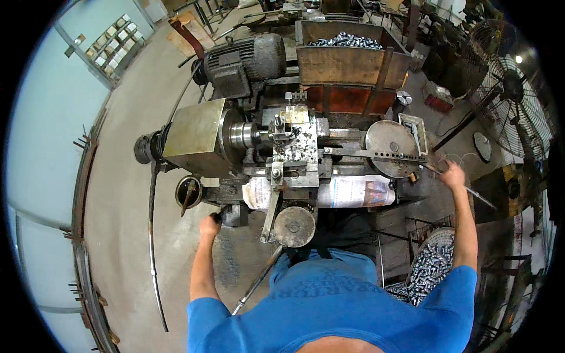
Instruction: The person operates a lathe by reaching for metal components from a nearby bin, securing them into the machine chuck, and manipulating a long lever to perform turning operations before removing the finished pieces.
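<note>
A small lathe stands in front of me, with a box-shaped headstock (194, 132) and a shiny round chuck (240, 135). Metal chips cover its cross slide (296, 147). Low on the left, my left hand (208, 225) is closed around a short dark handle (219, 216) beside the machine's front. Out to the right, my right hand (452, 175) grips a long metal rod (479, 197) near the end of a perforated flat bar (376, 154). That bar crosses a large round plate (390, 141). A smaller round plate (295, 227) sits nearest my body.
Behind the lathe are an electric motor (250, 59) and a rusty bin (347, 65) of small metal parts. A basket of similar parts (432, 265) stands at my right side, below a large fan (511, 88). A bowl-like pot (188, 192) hangs left of the lathe.
</note>
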`<state>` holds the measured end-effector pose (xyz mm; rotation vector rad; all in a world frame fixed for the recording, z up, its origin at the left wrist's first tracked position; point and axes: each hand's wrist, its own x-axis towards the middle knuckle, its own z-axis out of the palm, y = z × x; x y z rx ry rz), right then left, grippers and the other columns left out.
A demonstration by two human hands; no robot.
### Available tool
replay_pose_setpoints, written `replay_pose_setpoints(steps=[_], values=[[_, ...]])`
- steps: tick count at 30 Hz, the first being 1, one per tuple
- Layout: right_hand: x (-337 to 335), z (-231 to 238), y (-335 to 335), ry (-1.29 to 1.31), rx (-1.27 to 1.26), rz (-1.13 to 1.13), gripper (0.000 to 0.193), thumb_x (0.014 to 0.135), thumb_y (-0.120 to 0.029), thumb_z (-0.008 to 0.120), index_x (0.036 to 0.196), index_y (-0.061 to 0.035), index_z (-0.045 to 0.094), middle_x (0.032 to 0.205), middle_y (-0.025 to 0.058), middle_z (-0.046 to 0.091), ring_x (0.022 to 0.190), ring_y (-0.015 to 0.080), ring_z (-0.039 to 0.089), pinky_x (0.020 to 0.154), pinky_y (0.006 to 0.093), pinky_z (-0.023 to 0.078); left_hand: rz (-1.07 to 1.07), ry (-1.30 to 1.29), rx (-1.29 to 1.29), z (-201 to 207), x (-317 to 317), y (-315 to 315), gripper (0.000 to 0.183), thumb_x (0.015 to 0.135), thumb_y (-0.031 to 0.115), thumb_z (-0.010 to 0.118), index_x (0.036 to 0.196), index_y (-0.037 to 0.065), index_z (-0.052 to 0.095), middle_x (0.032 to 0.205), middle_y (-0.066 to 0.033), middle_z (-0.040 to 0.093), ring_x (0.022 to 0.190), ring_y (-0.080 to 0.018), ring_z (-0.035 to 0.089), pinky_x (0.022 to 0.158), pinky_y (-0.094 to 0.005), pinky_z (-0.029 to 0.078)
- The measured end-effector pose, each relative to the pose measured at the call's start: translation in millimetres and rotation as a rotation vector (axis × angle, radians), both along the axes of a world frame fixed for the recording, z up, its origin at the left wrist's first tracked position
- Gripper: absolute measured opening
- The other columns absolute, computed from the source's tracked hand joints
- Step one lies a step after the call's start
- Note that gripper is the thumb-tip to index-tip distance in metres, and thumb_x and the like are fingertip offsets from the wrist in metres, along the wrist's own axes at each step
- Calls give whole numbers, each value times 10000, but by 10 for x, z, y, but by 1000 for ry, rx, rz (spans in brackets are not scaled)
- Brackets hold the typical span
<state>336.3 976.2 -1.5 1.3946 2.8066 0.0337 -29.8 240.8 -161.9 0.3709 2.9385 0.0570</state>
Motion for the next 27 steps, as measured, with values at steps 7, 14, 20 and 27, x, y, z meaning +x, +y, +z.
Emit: replay_pose_setpoints(steps=[7,14,20,27], values=[[815,-628,158,-165,20,-266,301,677,-201,587,937,-54,552,905,174,607,891,318,578,797,453,442,438,-484,408,-227,506,-729,458,746,235,632,1106,-36,550,717,-170,645,511,-222,620,566,-323,496],[1184,-705,-1365,3,62,-259,374,533,-161,597,875,-17,552,657,184,587,613,355,588,550,431,471,660,-692,500,-218,1109,-765,349,779,123,598,1081,-46,558,684,-141,623,477,-195,597,472,-313,504],[1018,-518,-2044,136,-30,-297,415,532,-262,544,854,-2,521,657,232,583,634,428,574,595,494,464,489,-650,557,-225,836,-494,316,802,126,609,1050,-63,563,705,-161,618,479,-204,590,449,-308,497],[971,-478,-2090,123,-75,-347,428,545,-276,557,892,-27,528,667,250,581,662,431,576,612,508,455,393,-573,644,-225,457,-227,399,792,141,620,1091,-105,524,779,-177,620,619,-205,606,475,-317,515]])
